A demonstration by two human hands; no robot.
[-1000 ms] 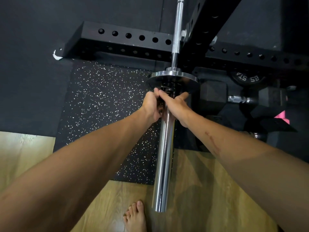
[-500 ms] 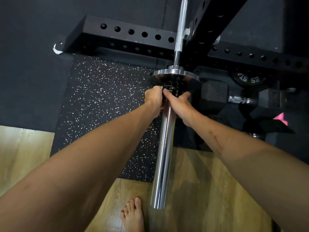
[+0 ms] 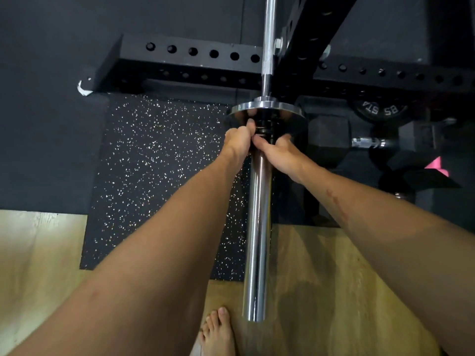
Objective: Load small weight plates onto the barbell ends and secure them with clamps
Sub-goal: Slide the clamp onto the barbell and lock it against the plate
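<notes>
Chrome barbell sleeve (image 3: pixel 257 227) runs toward the camera from the black rack (image 3: pixel 195 57); a small shiny weight plate (image 3: pixel 267 109) sits at the sleeve's inner end, nearest the rack; a dark spring clamp (image 3: pixel 262 128) is on the sleeve just before the plate; the left hand (image 3: pixel 237 143) and right hand (image 3: pixel 279 152) both curl round the clamp's handles; a dumbbell (image 3: pixel 365 142) lies right of the sleeve.
</notes>
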